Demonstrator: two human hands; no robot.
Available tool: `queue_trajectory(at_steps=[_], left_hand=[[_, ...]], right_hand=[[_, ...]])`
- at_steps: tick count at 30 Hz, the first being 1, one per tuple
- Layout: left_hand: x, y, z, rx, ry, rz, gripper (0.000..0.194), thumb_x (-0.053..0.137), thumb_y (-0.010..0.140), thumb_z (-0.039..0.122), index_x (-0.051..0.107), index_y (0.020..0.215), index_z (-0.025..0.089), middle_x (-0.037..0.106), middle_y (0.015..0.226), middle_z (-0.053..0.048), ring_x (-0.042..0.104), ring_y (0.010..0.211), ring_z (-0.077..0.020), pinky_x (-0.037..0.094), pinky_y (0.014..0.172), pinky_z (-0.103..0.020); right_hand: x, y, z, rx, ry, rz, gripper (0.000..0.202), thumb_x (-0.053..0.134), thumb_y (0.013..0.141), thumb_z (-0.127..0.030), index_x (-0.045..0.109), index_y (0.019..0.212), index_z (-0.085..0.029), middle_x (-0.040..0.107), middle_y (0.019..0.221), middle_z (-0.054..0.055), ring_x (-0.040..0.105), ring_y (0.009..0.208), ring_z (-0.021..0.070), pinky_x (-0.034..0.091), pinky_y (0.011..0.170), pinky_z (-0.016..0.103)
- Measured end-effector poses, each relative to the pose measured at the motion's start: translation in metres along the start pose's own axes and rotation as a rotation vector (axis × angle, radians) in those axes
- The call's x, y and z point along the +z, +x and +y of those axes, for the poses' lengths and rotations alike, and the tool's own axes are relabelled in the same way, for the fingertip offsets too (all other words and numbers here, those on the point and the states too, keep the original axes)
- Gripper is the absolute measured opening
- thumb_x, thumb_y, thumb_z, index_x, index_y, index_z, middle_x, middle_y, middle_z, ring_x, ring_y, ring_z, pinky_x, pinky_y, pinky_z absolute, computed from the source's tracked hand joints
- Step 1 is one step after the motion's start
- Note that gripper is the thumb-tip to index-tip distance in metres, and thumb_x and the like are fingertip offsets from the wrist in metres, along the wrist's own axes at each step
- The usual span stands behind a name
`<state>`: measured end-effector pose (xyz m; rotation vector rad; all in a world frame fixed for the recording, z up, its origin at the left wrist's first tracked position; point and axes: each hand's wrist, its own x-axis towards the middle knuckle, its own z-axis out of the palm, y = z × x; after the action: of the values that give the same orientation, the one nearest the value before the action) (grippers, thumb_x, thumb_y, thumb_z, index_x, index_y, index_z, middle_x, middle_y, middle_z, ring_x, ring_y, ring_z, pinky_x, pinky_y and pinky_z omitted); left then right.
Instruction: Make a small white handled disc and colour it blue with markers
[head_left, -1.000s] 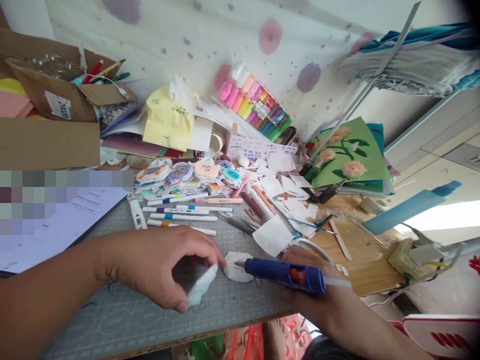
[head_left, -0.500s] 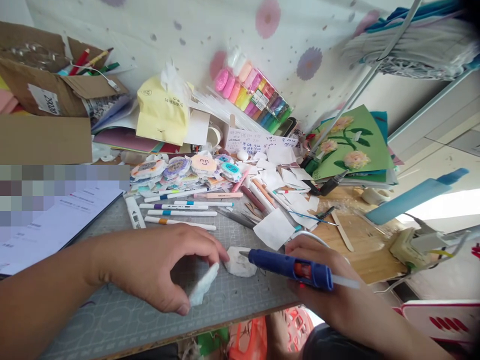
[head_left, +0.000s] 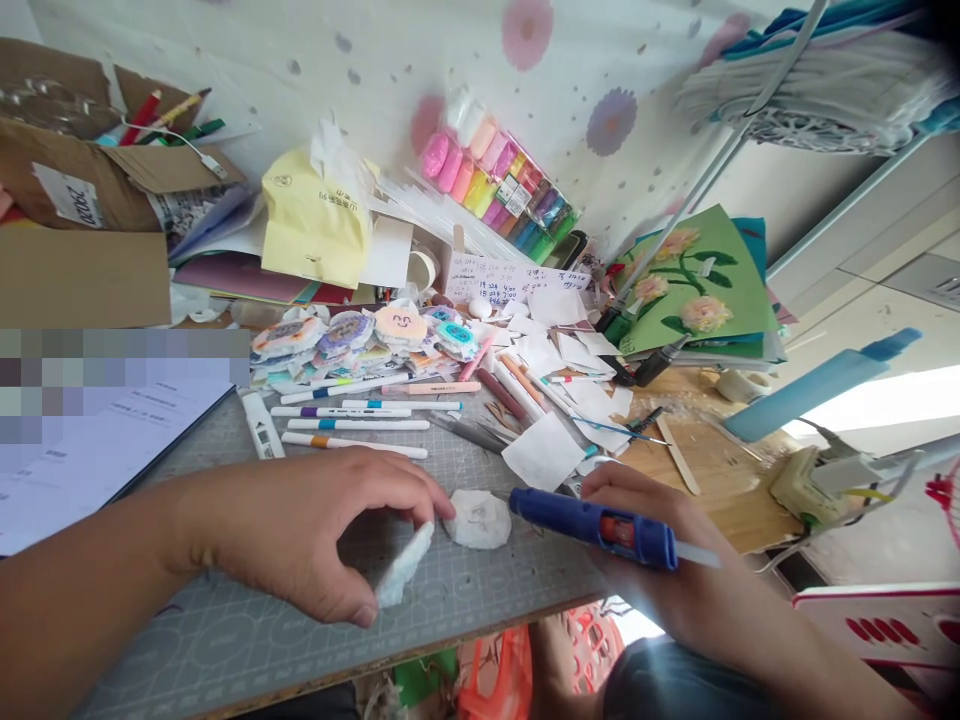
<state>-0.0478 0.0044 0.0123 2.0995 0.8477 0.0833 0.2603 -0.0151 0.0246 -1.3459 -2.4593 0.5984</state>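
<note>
Between the thumb and fingers of my left hand (head_left: pixel 322 535) a pale, thin, fluffy-edged piece (head_left: pixel 405 570) is held on edge. One of that hand's fingertips rests at the left rim of a roundish white paper-like piece (head_left: pixel 478 519), which lies flat on the mat with faint marks on it. My right hand (head_left: pixel 649 515) grips a blue glue gun (head_left: pixel 592 525) with a clear glue stick poking out of its back. The gun's nozzle end points left, just beside the flat white piece. The fingers round its handle are partly hidden.
A grey cutting mat (head_left: pixel 300 640) covers the desk. Several markers (head_left: pixel 360 425) and a pile of coloured paper cutouts (head_left: pixel 352 335) lie beyond my hands. Paper scraps (head_left: pixel 544 450) lie near the gun. A power strip (head_left: pixel 802 485) with cords sits right, by a blue bottle (head_left: pixel 810 390).
The glue gun has drawn back to the right, off the flat white piece, and its nozzle has turned away. My left hand stays almost the same.
</note>
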Motion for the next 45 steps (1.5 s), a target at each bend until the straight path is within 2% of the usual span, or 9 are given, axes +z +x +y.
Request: queue_trajectory(at_steps=[6, 10, 15, 23, 29, 35, 41, 45], left_hand=[[-0.001, 0.000, 0.002, -0.048, -0.017, -0.012, 0.044, 0.079, 0.060, 0.026, 0.065, 0.101, 0.030, 0.055, 0.136, 0.002, 0.051, 0.121, -0.0296, 0.040, 0.101, -0.033], [-0.002, 0.000, 0.003, -0.060, -0.022, -0.012, 0.043, 0.078, 0.060, 0.026, 0.066, 0.101, 0.030, 0.056, 0.135, 0.000, 0.052, 0.120, -0.0318, 0.042, 0.099, -0.035], [-0.001, 0.000, 0.003, -0.055, -0.017, 0.005, 0.043, 0.079, 0.058, 0.027, 0.066, 0.099, 0.031, 0.057, 0.134, 0.003, 0.053, 0.119, -0.0302, 0.042, 0.099, -0.032], [-0.001, 0.000, 0.002, -0.048, -0.008, -0.021, 0.044, 0.079, 0.062, 0.030, 0.064, 0.103, 0.032, 0.055, 0.135, 0.005, 0.050, 0.123, -0.0282, 0.040, 0.101, -0.031], [-0.001, -0.001, 0.000, -0.031, -0.003, -0.013, 0.048, 0.079, 0.062, 0.029, 0.064, 0.107, 0.033, 0.056, 0.135, 0.005, 0.050, 0.123, -0.0277, 0.038, 0.102, -0.030], [-0.001, -0.002, 0.001, -0.016, 0.018, -0.008, 0.052, 0.079, 0.063, 0.030, 0.063, 0.112, 0.032, 0.056, 0.135, 0.003, 0.051, 0.122, -0.0275, 0.040, 0.101, -0.029], [-0.003, -0.003, 0.006, -0.018, 0.084, -0.004, 0.048, 0.079, 0.063, 0.031, 0.062, 0.108, 0.030, 0.056, 0.135, 0.005, 0.052, 0.123, -0.0246, 0.041, 0.102, -0.028], [-0.001, -0.003, 0.005, -0.028, 0.082, 0.000, 0.045, 0.080, 0.061, 0.029, 0.063, 0.103, 0.030, 0.056, 0.135, 0.007, 0.052, 0.122, -0.0229, 0.041, 0.101, -0.025]], right_hand=[[0.006, 0.000, 0.001, 0.070, -0.082, -0.051, 0.018, 0.050, 0.061, -0.005, 0.043, 0.060, -0.021, 0.051, 0.068, 0.001, 0.053, 0.061, 0.0160, 0.041, 0.055, 0.026], [0.002, -0.004, 0.004, 0.031, -0.058, -0.032, 0.019, 0.054, 0.064, -0.008, 0.042, 0.059, -0.021, 0.051, 0.065, 0.001, 0.051, 0.061, 0.0168, 0.040, 0.052, 0.026], [-0.003, -0.007, 0.005, -0.015, 0.020, -0.002, 0.013, 0.057, 0.069, -0.010, 0.052, 0.067, -0.021, 0.059, 0.080, 0.004, 0.057, 0.069, 0.0178, 0.044, 0.058, 0.026], [0.006, -0.005, 0.003, 0.047, -0.075, -0.069, 0.022, 0.054, 0.065, -0.009, 0.037, 0.059, -0.022, 0.048, 0.064, 0.001, 0.048, 0.059, 0.0161, 0.037, 0.053, 0.026], [0.003, -0.009, 0.003, 0.014, 0.027, -0.102, 0.016, 0.054, 0.066, -0.006, 0.047, 0.067, -0.021, 0.056, 0.077, 0.003, 0.054, 0.067, 0.0171, 0.040, 0.059, 0.028], [0.006, -0.010, 0.007, 0.014, -0.057, -0.077, 0.027, 0.053, 0.058, -0.003, 0.034, 0.058, -0.021, 0.048, 0.066, 0.000, 0.048, 0.060, 0.0162, 0.032, 0.053, 0.029], [0.008, -0.011, 0.003, -0.026, 0.106, -0.099, 0.020, 0.052, 0.061, -0.003, 0.052, 0.071, -0.020, 0.057, 0.083, 0.002, 0.055, 0.068, 0.0158, 0.039, 0.059, 0.028], [0.013, -0.010, 0.002, 0.011, 0.016, -0.085, 0.021, 0.053, 0.058, -0.005, 0.038, 0.060, -0.021, 0.050, 0.069, 0.001, 0.049, 0.059, 0.0155, 0.034, 0.053, 0.028]])
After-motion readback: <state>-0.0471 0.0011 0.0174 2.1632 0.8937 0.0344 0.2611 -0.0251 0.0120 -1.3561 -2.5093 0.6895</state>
